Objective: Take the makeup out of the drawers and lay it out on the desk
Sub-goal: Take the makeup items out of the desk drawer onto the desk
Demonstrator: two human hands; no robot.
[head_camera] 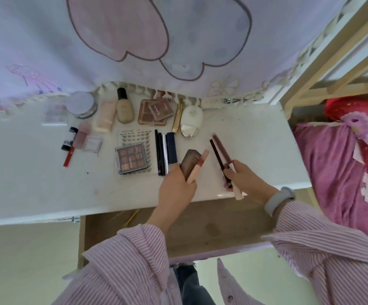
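Observation:
My left hand [177, 188] grips a brown compact case [190, 162] and a pink lip gloss tube [199, 165] above the white desk [35, 172]. My right hand [248, 180] holds several slim sticks: a dark pencil [217, 156], a reddish-brown tube [222, 148] and a pale tube [237, 190]. Laid out on the desk are an eyeshadow palette [131, 158], dark pencils [160, 150], a navy tube [171, 147], a foundation bottle [124, 108], blush palettes [156, 111], a white compact [190, 121] and a red lip pen [68, 156]. The open wooden drawer [200, 227] lies below my hands.
A lilac curtain [112, 40] with a cartoon print hangs over the desk's back edge. To the right stand a wooden bed frame [332, 62] and pink and red bedding [343, 161]. A jar [81, 104] and a pink tube [104, 116] sit at the back left.

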